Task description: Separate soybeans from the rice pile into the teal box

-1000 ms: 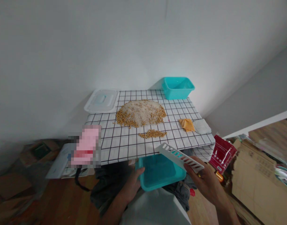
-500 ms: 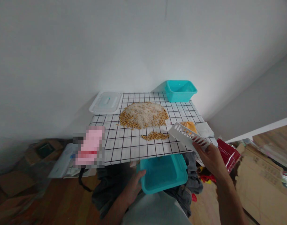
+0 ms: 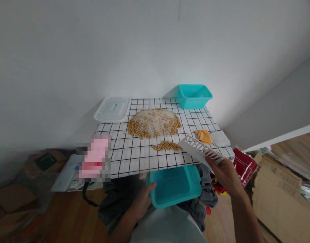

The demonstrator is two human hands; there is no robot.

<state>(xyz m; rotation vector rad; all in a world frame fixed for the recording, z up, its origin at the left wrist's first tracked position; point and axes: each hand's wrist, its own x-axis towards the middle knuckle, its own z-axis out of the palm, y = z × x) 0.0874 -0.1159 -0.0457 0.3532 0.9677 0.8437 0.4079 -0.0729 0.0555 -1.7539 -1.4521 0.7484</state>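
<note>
My right hand [image 3: 223, 169] is closed on the near end of a white slotted plastic piece [image 3: 195, 152], held tilted over the right front of the table. Its far end is at the right end of a small row of yellow soybeans [image 3: 166, 145]. Behind that row lies a wide heap of soybeans mixed with white rice-like grains [image 3: 155, 123]. At the table's front edge, my left hand [image 3: 145, 197] grips the left rim of a teal plastic box [image 3: 174, 187] over my lap, thumb on the rim. No contents show inside this box.
A second teal box [image 3: 195, 101] stands at the back right of the grid-patterned tabletop [image 3: 142, 158]. A clear lid [image 3: 113, 109] lies back left, and a pink blurred item [image 3: 95, 157] front left. An orange cloth [image 3: 203, 136] and white tissue [image 3: 220, 138] rest at right. Cardboard [image 3: 276, 192] stands beyond.
The white slotted piece has moved slightly left and down, its far end nearer the small soybean row, uncovering more of the orange cloth. My left hand still holds the teal box.
</note>
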